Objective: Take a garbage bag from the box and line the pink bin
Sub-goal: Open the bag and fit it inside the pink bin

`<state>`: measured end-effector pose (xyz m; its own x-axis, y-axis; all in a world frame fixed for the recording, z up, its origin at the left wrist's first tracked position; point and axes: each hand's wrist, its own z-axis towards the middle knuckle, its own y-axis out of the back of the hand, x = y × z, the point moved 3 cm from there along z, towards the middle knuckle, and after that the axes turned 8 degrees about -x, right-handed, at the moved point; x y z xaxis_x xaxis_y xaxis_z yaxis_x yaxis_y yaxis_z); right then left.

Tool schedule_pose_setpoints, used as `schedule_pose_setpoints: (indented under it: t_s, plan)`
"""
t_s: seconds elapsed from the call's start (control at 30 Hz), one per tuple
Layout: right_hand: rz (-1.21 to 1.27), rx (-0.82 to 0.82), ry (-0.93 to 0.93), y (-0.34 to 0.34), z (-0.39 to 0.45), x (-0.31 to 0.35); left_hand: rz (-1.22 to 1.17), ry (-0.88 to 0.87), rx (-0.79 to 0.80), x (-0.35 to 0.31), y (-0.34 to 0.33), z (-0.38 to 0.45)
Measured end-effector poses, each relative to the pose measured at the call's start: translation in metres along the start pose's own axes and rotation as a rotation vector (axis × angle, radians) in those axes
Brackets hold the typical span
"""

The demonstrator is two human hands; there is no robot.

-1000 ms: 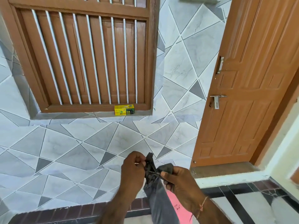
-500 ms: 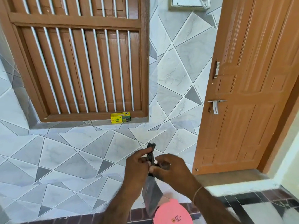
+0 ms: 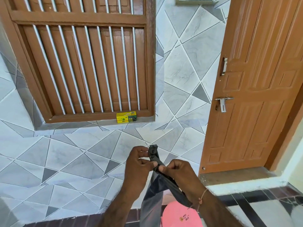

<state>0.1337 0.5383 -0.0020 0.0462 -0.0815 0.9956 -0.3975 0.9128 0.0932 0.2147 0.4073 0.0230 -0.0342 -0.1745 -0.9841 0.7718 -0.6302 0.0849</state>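
At the bottom edge of the view, the pink bin (image 3: 182, 215) is cut off, so only a rounded pink part with a small label is seen; whether this is the lid or the side of the bin I cannot tell. The lower end of the garbage bag (image 3: 151, 197) also runs out of the picture, and part of it is hidden behind the right wrist.

Both forearms come up from the bottom of the view. The left hand (image 3: 139, 163) is closed on the bunched upper part of the dark grey bag, with thumb and fingertips pinching it just under the crumpled top end, which stands up above the fingers. The right hand (image 3: 178, 174) is beside it, almost touching, and pinches the same bag a little lower with thumb and forefinger; a fold of the bag passes under its palm. A thin thread band (image 3: 202, 196) is around the right wrist. The bag hangs down from the hands, just left of the pink bin.

Behind the hands there is a wall of grey and white tiles (image 3: 73, 161) with a triangle pattern. Farther, the yellow box (image 3: 126, 117) stands on the tiled ledge, against the bottom right corner of a brown wooden window (image 3: 85, 63) with white bars. At the right is an orange-brown door (image 3: 255, 95) with a metal latch (image 3: 223, 102).
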Motion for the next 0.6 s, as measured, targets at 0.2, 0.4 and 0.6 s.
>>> schedule_pose_setpoints:
  t_s: [0.2,0.4,0.6]
  plan:
    - [0.111,0.034,-0.068,-0.012,-0.006,0.000,0.009,-0.008,0.053,0.008,0.014,0.001]
    - [0.071,0.066,-0.069,-0.015,-0.021,0.003,-0.158,0.050,0.058,0.000,0.013,-0.006]
    - [0.313,0.036,-0.149,-0.005,-0.021,0.007,-0.177,0.134,0.135,0.005,0.006,-0.022]
